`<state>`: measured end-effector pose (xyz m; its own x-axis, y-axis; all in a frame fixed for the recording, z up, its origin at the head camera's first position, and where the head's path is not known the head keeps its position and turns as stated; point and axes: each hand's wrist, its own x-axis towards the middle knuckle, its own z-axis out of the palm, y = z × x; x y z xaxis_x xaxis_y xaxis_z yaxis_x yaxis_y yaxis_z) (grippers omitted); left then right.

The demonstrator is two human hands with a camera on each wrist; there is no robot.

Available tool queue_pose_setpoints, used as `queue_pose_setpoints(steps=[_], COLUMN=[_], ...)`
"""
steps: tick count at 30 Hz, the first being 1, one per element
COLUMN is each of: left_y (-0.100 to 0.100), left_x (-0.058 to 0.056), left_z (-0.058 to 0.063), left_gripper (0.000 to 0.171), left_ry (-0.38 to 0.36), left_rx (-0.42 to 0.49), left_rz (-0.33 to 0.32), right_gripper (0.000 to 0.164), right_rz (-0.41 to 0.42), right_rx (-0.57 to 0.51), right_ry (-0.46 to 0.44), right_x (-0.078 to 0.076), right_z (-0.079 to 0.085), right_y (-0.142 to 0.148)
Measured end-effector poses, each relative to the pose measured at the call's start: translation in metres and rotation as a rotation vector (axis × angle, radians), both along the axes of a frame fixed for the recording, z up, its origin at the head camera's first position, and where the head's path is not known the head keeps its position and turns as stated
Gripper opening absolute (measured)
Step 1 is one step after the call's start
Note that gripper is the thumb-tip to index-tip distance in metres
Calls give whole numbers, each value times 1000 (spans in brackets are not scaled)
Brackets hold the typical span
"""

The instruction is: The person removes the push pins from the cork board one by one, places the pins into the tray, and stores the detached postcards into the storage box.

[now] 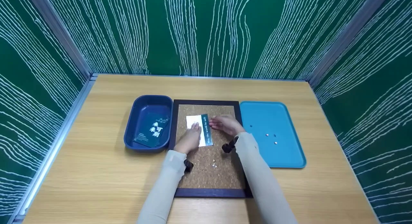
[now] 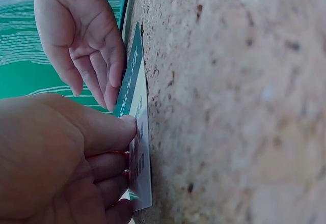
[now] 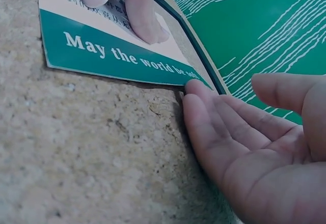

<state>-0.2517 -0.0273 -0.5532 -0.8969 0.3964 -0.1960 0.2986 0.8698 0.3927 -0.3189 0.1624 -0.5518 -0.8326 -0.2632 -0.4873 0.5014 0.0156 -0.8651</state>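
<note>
Your sleeves came up from the near edge of the counter to the corkboard. On its upper part lay the card, white with a green strip. Your left hand pressed flat on the white part, fingers straight and close together. Your right hand was relaxed and slightly spread, fingertips touching the green edge. A dark tray stood left, a blue tray right.

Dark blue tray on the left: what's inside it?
The dark blue tray holds one dark green card with white print, lying slanted. Anything beneath that card is covered.
</note>
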Motion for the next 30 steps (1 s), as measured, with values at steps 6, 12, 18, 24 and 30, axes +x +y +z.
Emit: queue_pose_setpoints(steps=[6,12,18,24,30], left_y=[0,0,-1,-1,-1], left_x=[0,0,1,1,-1], left_z=[1,1,1,0,-1], left_gripper=[46,46,46,47,46], left_ry=[23,47,56,33,5], left_rx=[-19,-40,-48,-38,-7], left_rz=[-23,-35,-42,-31,-12], right_gripper=[27,28,33,33,29], right_rz=[2,-25,-42,-37,3], right_rx=[106,136,171,204,290], right_ry=[24,50,69,64,110], right_x=[0,1,2,2,4], right_z=[3,4,3,0,1], right_y=[-1,-5,-11,-16,-21])
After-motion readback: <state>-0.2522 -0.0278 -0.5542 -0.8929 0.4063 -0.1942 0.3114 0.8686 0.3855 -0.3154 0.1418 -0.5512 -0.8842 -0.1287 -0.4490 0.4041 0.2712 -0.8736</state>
